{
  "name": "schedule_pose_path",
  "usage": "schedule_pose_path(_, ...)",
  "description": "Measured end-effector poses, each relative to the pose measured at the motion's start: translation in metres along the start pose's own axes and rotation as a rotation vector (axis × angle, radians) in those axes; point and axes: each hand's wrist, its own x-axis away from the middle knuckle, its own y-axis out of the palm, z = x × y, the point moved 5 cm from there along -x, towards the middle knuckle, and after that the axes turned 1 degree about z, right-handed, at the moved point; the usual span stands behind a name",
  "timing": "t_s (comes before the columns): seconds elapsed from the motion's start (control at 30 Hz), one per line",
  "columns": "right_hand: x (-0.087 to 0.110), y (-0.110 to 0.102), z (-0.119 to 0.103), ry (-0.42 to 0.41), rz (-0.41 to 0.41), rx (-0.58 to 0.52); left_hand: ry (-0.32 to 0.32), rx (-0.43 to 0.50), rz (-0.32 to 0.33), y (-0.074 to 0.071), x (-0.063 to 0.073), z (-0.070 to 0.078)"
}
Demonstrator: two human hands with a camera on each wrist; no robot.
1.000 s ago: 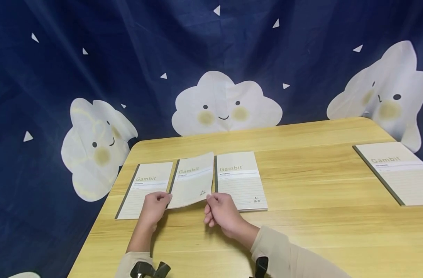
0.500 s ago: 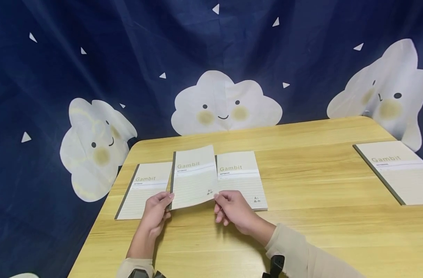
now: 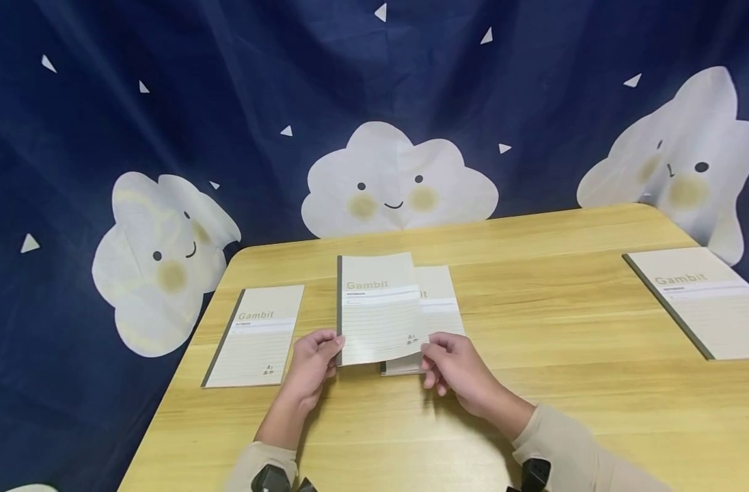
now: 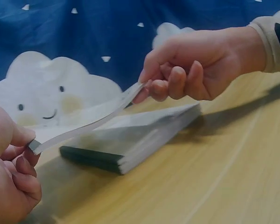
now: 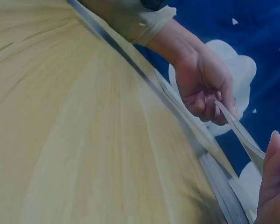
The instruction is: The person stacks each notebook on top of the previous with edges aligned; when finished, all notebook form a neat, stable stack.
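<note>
A cream Gambit notebook (image 3: 377, 318) with a dark spine is raised off the table between both hands. My left hand (image 3: 313, 362) pinches its lower left corner at the spine, thumb on top. With thumb and fingers, my right hand (image 3: 463, 372) pinches the lower right corner. Between them the notebook sags in a slight curve, as the left wrist view shows. Below it lies a thick notebook stack (image 4: 130, 135), its dark spine toward the left hand. From the head view, the held notebook covers most of the left part of that stack (image 3: 442, 307).
Another Gambit notebook (image 3: 257, 335) lies flat at the left side of the wooden table (image 3: 547, 301). One more notebook (image 3: 697, 301) lies near the right edge. A dark blue curtain (image 3: 251, 75) with smiling clouds hangs behind the table.
Both hands have lifted the notebook and carried it rightward, from between two others to above the stack. The left notebook is now uncovered and shows fully.
</note>
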Motion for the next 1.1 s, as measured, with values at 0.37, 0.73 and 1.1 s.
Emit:
schedule_pose_path(0.37, 0.014, -0.038, 0.007, 0.009, 0.008, 0.059, 0.022, -0.071, -0.094, 0.039, -0.009, -0.01)
schedule_pose_path(0.73, 0.017, -0.057, 0.011, 0.009, 0.005, 0.145, 0.084, -0.249, -0.134, 0.057, -0.017, -0.01)
schedule_pose_path(1.1, 0.015, -0.065, 0.016, 0.043, 0.062, 0.249, 0.103, -0.481, -0.145, 0.062, -0.018, -0.005)
